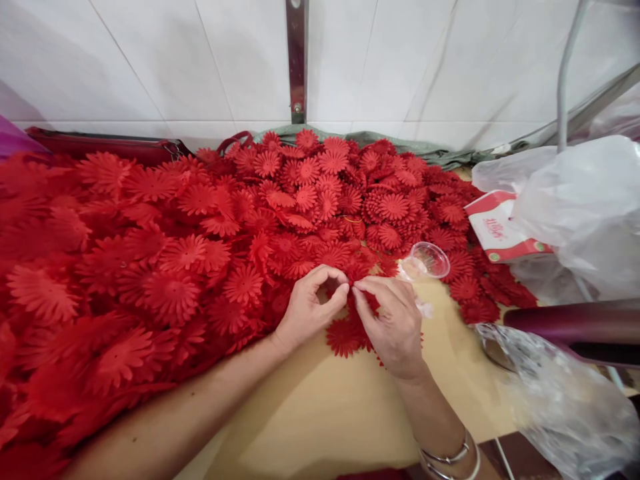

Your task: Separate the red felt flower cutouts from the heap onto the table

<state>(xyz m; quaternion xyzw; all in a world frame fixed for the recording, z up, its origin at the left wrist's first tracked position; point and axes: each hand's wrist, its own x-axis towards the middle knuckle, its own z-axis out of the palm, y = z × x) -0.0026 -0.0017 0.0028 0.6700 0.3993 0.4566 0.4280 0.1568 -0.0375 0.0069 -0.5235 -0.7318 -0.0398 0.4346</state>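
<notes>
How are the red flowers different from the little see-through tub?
Colour: the red flowers are bright red, while the clear tub is see-through.
Edges: the flowers have lots of separate pointy petals; the tub has a smooth, round rim.
Number: the flowers lie in a big heap, but only one tub shows, just past the right hand.
Both have a roughly round outline.

Craft workshop by look: red flower pieces (245,283) heaped across plain worktable (300,413).
</notes>
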